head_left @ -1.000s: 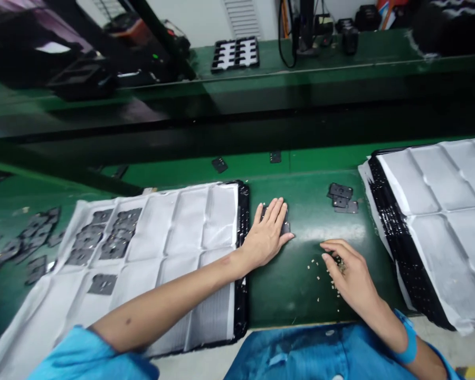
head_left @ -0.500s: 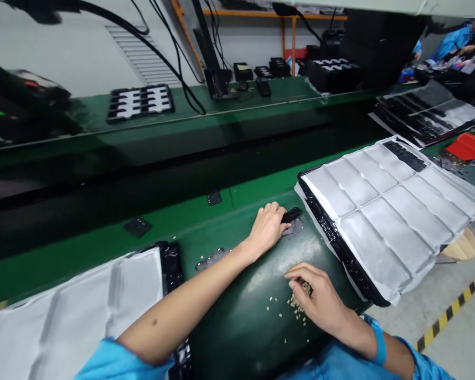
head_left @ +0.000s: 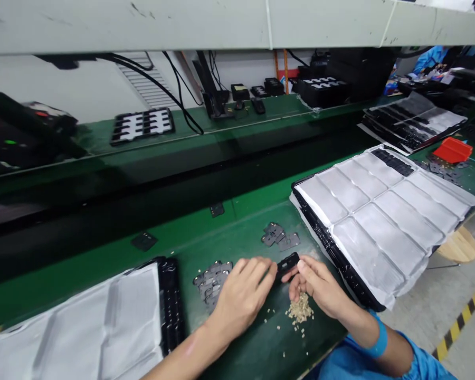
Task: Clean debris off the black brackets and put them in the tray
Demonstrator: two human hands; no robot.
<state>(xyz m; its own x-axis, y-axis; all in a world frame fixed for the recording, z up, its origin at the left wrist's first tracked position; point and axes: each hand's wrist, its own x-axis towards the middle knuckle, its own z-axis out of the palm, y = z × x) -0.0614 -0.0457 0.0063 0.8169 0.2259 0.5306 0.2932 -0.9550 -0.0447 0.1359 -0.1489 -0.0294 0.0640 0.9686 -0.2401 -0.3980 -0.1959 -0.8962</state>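
Note:
Both my hands meet over the green bench. My left hand [head_left: 241, 293] and my right hand [head_left: 320, 285] pinch the two ends of one small black flat part [head_left: 288, 262] between their fingertips. Just below my right hand lies a small heap of tiny tan pieces [head_left: 300, 309]. A pile of grey flat parts [head_left: 212, 277] sits left of my left hand. Another small cluster of grey parts [head_left: 279, 236] lies just beyond the held part.
A stack of black trays under a white sheet [head_left: 380, 211] lies to the right, another [head_left: 103, 322] at the lower left. Loose black parts [head_left: 143, 241] lie near the dark conveyor channel. A red box [head_left: 453, 150] and more trays sit at far right.
My left hand drew back from the far cluster with a black part and my right hand rose from the tan pieces to meet it. The view swung further right.

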